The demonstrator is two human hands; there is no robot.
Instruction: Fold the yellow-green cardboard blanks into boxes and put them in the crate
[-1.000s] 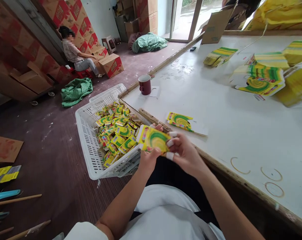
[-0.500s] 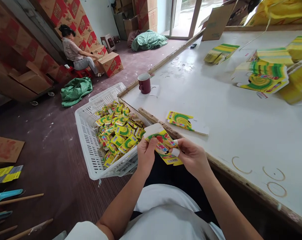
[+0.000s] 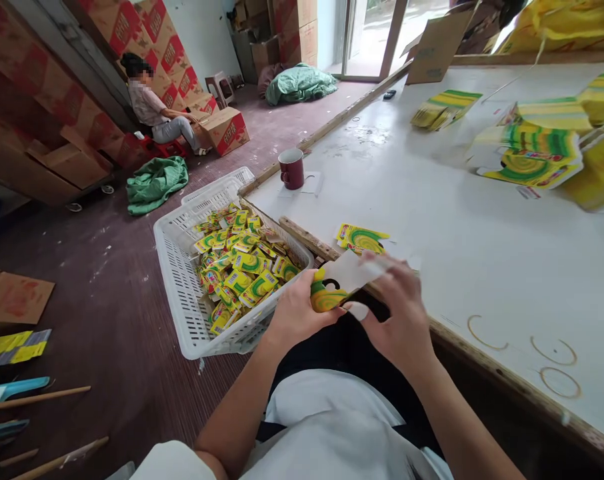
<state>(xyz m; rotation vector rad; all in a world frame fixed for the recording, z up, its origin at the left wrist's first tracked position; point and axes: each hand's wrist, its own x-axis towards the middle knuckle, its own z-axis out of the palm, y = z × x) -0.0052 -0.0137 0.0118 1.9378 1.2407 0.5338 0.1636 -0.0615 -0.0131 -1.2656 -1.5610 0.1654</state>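
Observation:
My left hand (image 3: 298, 308) is closed around a small yellow and green printed cardboard box (image 3: 329, 293), above my lap. The box's white inner flap (image 3: 349, 270) stands out toward the table. Beside it, my right hand (image 3: 395, 300) has its thumb and fingers spread apart. White tape wraps the right thumb, whose tip is close to the box's lower edge. The right fingers are blurred over the flap, and whether they touch it I cannot tell. Just beyond my hands, flat printed cartons (image 3: 362, 238) lie on the white table (image 3: 432, 233).
A white plastic basket (image 3: 175, 293) full of small yellow boxes stands at my left. On the table are a maroon mug (image 3: 291, 169), stacks of flat cartons (image 3: 532, 153) and a wooden edge strip (image 3: 307, 237). Another person (image 3: 149, 107) sits by red cartons (image 3: 227, 130).
The box has turned in my left hand, with its white flap now toward the table. My right hand has let go of its edge and its fingers have opened upward.

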